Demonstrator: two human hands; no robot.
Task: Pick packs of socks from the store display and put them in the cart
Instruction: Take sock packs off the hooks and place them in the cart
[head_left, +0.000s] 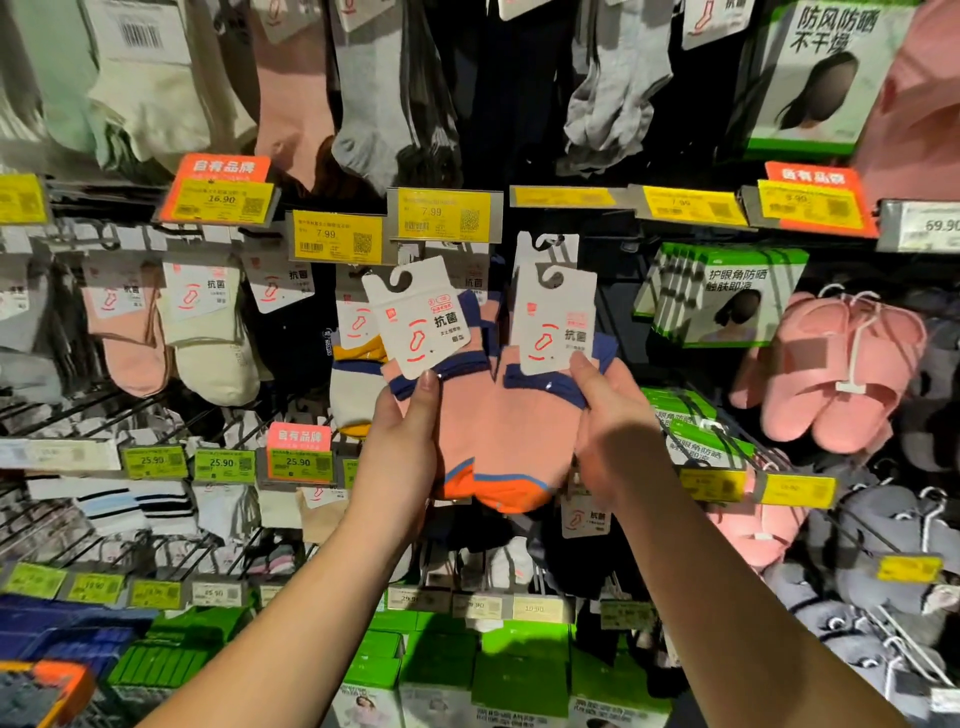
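Note:
Two packs of pink socks with navy cuffs and orange toes are held up in front of the display. My left hand grips the left sock pack, thumb on its navy cuff just below the white card label. My right hand grips the right sock pack, thumb pressed on the lower corner of its white card. Both cards have free hook holes, off the pegs. More sock packs hang behind on the rack. The cart is not in view.
Peg rows carry yellow price tags above my hands. Pink and cream socks hang at left, pink slippers and green boxes at right. Green boxes and grey slippers fill the lower shelves.

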